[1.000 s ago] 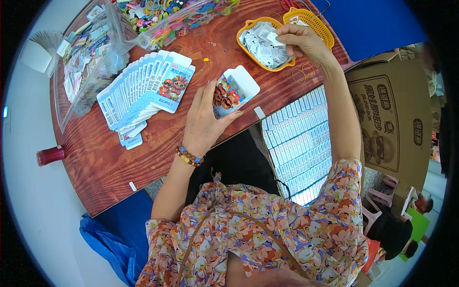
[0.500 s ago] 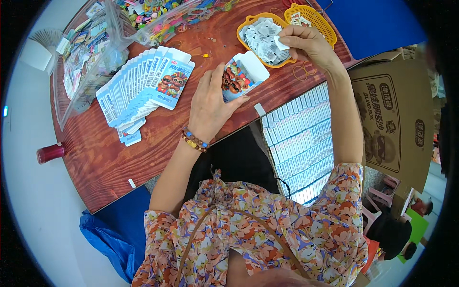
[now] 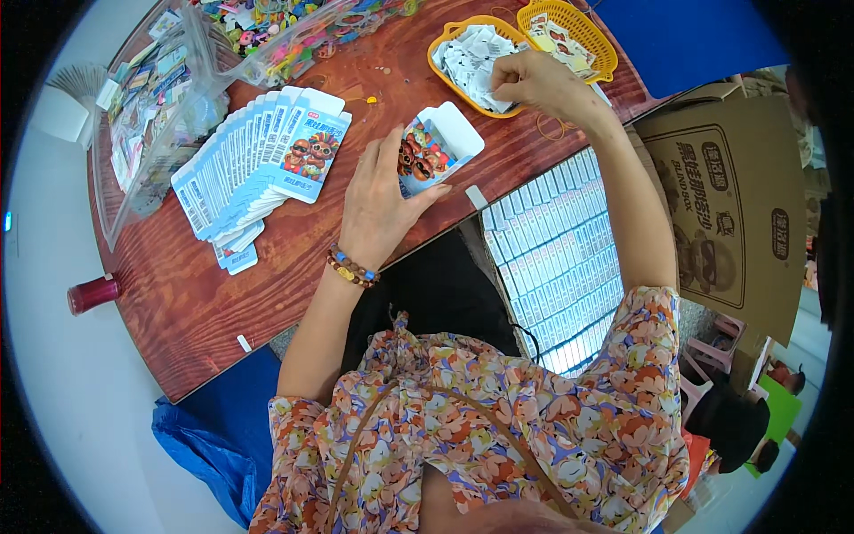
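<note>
My left hand point(image 3: 378, 191), wearing beaded bracelets, is closed around a small blue picture carton point(image 3: 425, 156). The carton's white end flap stands up, at its far right end. Over the right side of a yellow basket point(image 3: 436, 64), my right hand point(image 3: 543, 87) is closed with bent fingertips among small white packets point(image 3: 471, 60); whatever those fingertips grip is hidden. Left of my left hand lies a fanned stack of flat blue-and-white cartons point(image 3: 267, 156), with the same cartoon figures on its top one.
Another yellow basket point(image 3: 609, 67) holds small printed cards. Clear plastic bins point(image 3: 200, 53) of colourful trinkets and packets stand at the far left. A red-lidded jar point(image 3: 93, 295) sits by the table's left edge. Below the table edge, a box point(image 3: 556, 258) holds rows of cartons beside a brown cardboard box point(image 3: 729, 205).
My right hand has moved slightly left and down into the packets; the white packet it pinched no longer shows. My left hand keeps its grip on the carton. The whole view has shifted slightly.
</note>
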A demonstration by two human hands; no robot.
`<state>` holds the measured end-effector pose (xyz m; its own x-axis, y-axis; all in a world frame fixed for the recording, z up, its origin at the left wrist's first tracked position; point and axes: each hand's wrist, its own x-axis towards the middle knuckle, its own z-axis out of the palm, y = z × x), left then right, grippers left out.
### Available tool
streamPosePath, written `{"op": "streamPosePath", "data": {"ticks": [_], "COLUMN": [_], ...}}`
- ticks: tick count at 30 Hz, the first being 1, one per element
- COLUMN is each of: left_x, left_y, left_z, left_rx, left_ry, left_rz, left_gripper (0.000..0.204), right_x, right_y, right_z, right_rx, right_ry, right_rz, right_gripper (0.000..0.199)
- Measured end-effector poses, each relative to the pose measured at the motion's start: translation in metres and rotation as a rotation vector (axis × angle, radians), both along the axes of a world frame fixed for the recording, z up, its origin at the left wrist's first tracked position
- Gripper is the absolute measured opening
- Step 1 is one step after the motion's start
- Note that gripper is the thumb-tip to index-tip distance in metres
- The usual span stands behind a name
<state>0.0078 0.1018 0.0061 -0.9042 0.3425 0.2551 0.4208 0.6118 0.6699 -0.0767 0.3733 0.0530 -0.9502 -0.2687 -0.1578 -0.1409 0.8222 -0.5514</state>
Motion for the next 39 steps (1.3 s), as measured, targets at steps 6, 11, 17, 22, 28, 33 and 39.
{"op": "streamPosePath", "data": {"ticks": [6,11,17,22,28,33,39], "left_x": [0.000,-0.001,0.000,-0.003,-0.009,-0.010,-0.011], "left_y": [-0.003,-0.002,-0.003,-0.001,0.018,0.030,0.023], "left_z": [0.000,-0.001,-0.001,-0.002,0.008,0.009,0.004], "left_rx": [-0.004,-0.010,-0.015,-0.033,-0.082,-0.029,0.007], "left_ry": [-0.008,0.004,-0.009,0.032,0.085,0.157,0.135], "left_rz": [0.004,-0.006,-0.002,0.012,0.003,0.001,0.053], "left_gripper": [0.085,0.086,0.085,0.085,0.083,0.084,0.082], "right_x": [0.005,0.005,0.000,0.005,0.025,0.050,0.053], "right_y": [0.007,0.008,0.000,0.008,-0.018,-0.047,-0.059], "right_z": [0.015,0.011,0.006,0.020,0.031,0.041,0.065], "right_rx": [-0.353,-0.286,0.006,-0.254,-0.487,-0.027,-0.256], "right_ry": [-0.196,-0.124,0.000,-0.162,-0.069,0.271,-0.163], "right_rz": [-0.037,-0.007,0.098,0.015,0.121,-0.011,-0.001], "right_gripper": [0.010,0.011,0.008,0.007,0.010,0.013,0.021]}}
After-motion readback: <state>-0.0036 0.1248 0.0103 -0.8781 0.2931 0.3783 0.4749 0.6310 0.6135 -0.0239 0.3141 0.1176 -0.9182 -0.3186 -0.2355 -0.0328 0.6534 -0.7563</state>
